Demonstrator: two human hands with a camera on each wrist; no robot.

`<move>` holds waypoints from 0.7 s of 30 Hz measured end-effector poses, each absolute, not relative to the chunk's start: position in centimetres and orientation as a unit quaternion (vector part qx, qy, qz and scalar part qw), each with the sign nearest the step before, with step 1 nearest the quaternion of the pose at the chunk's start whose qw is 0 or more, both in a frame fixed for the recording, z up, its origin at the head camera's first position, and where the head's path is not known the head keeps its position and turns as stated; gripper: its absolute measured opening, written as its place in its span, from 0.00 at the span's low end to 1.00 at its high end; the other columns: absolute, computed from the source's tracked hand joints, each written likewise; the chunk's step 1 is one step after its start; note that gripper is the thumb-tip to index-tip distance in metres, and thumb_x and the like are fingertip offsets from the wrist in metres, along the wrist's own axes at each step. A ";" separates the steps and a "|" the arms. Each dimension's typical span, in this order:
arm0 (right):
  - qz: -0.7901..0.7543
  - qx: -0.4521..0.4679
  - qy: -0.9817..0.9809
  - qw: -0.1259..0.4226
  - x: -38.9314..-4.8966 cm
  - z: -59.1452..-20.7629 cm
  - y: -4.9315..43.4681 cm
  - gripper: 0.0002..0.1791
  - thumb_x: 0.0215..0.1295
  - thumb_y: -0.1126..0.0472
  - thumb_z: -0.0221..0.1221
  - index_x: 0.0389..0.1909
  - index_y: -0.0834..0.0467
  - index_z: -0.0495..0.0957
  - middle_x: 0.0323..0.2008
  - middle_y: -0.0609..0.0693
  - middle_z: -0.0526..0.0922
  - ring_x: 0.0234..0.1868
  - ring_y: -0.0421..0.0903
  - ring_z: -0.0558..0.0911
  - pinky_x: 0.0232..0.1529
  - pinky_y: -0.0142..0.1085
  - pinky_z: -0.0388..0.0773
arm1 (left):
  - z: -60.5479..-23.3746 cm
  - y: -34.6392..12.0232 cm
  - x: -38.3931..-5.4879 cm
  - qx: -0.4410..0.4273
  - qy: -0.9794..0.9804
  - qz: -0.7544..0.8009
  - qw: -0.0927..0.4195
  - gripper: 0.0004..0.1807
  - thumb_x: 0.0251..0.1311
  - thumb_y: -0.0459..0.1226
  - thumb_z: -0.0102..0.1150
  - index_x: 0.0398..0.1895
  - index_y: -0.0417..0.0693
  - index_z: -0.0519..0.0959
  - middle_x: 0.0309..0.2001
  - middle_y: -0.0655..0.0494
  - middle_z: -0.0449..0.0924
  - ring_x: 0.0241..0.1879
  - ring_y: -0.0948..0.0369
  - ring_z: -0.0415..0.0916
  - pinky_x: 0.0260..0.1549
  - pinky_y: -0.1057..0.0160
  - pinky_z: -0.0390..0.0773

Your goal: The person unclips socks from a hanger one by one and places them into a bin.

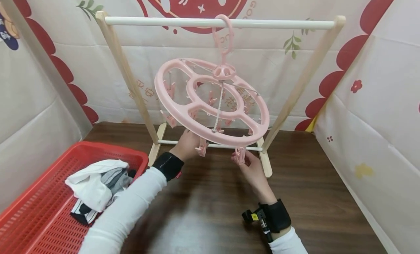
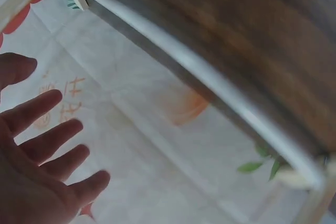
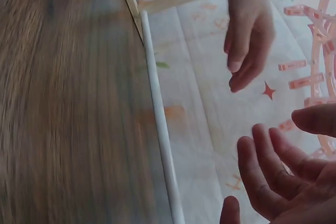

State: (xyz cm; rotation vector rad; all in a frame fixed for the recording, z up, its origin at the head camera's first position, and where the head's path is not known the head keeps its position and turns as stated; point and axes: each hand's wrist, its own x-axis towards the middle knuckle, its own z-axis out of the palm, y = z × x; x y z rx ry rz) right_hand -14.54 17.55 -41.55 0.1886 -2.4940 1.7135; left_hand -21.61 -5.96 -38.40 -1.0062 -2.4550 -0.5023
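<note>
A round pink clip hanger (image 1: 183, 114) hangs tilted by its hook from the white top bar of a wooden stand. Several pink clips dangle from its rings. My left hand (image 1: 188, 146) is under the rim, partly hidden behind it and near a clip (image 1: 202, 148). Its fingers (image 2: 52, 135) are spread and hold nothing in the left wrist view. At the front right of the rim, my right hand (image 1: 252, 170) is beside another clip (image 1: 240, 156); the head view does not show clearly whether they touch. In the right wrist view the right hand (image 3: 294, 182) has relaxed, parted fingers with nothing between them.
A red plastic basket (image 1: 36, 179) stands on the left, holding white and grey cloth items (image 1: 95, 184). The wooden stand (image 1: 129, 77) has a white lower bar (image 1: 170, 142) near the brown table (image 1: 197, 210). Printed cloth (image 1: 370, 111) encloses the back and sides.
</note>
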 end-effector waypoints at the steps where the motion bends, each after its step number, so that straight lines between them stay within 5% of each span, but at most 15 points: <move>1: 0.549 0.069 -0.831 0.067 -14.5 -41.5 17.7 0.16 0.69 0.60 0.57 0.51 0.67 0.76 0.44 0.59 0.82 0.48 0.51 0.79 0.49 0.43 0.73 | -38.8 -5.8 -21.5 -0.347 -0.894 -0.190 0.210 0.10 0.51 0.39 0.65 0.33 0.43 0.82 0.46 0.43 0.79 0.58 0.46 0.68 0.63 0.45 0.55; 5: 0.454 0.098 -0.877 0.126 -14.6 -41.7 18.0 0.15 0.68 0.62 0.57 0.52 0.65 0.76 0.44 0.60 0.82 0.47 0.55 0.81 0.49 0.50 0.73 | -40.3 -5.2 -21.4 -0.264 -0.924 -0.225 0.161 0.33 0.58 0.46 0.64 0.64 0.43 0.68 0.66 0.36 0.62 0.70 0.41 0.49 0.65 0.38 0.38; 8: 0.352 0.107 -0.916 0.162 -15.0 -41.8 17.9 0.19 0.66 0.57 0.59 0.54 0.63 0.76 0.48 0.60 0.81 0.50 0.58 0.79 0.50 0.58 0.68 | -41.0 -4.9 -21.3 -0.197 -0.948 -0.213 0.128 0.42 0.56 0.52 0.65 0.72 0.51 0.60 0.72 0.42 0.53 0.73 0.43 0.38 0.64 0.39 0.30; 11: 0.264 0.104 -0.942 0.180 -15.2 -41.8 17.8 0.28 0.63 0.53 0.62 0.59 0.65 0.72 0.57 0.62 0.76 0.59 0.62 0.72 0.51 0.63 0.59 | -41.9 -4.5 -20.9 -0.153 -0.963 -0.198 0.103 0.47 0.53 0.57 0.65 0.74 0.52 0.59 0.75 0.48 0.49 0.74 0.48 0.32 0.65 0.42 0.28; 17: 0.169 0.148 -0.952 0.210 -15.9 -41.8 17.0 0.49 0.53 0.46 0.69 0.72 0.61 0.58 0.72 0.62 0.55 0.72 0.64 0.46 0.62 0.66 0.41 | -43.9 -4.7 -20.0 -0.135 -0.974 -0.155 0.098 0.34 0.56 0.63 0.57 0.59 0.54 0.78 0.77 0.51 0.36 0.72 0.50 0.16 0.63 0.40 0.23; 21: 0.130 0.204 -0.933 0.266 -16.3 -41.7 15.7 0.49 0.49 0.40 0.68 0.71 0.54 0.62 0.73 0.62 0.52 0.74 0.61 0.41 0.64 0.65 0.37 | -44.2 -5.3 -19.1 -0.117 -0.974 -0.153 0.120 0.36 0.56 0.64 0.55 0.66 0.59 0.72 0.77 0.51 0.31 0.70 0.50 0.11 0.61 0.39 0.20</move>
